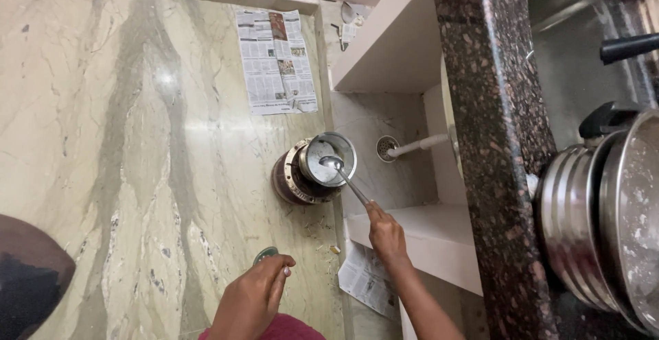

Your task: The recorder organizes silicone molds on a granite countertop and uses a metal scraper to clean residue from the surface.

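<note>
Gripping the thin end of a long steel ladle [345, 177], the right hand [386, 233] sits just right of the frame's centre, fingers closed tightly round the handle. The ladle's long axis runs on a slant, from the hand up and to the left, and its small round bowl points into the mouth of a steel pot [329, 159]. That pot is round and shiny, with a smooth grey inside, and it stands on a darker, ringed metal vessel [292, 177] of tarnished brown on the floor near the middle of the frame.

Lower down, at the bottom centre, the left hand [252, 300] hangs loosely curled, holding nothing, with the fingertips bent inward. A small round greenish lid [264, 253] lies on the floor just above it.

The floor [137, 148] is polished marble, cream with grey-green veins, and glossy enough to throw a glare. A sheet of newspaper [276, 61] lies flat in the upper middle. A round drain grate [386, 148] with a white pipe [420, 145] lies right of the pot. Along the right side runs the bench [494, 134] of speckled dark granite, with stacked steel pans [604, 223] at the right edge.
</note>
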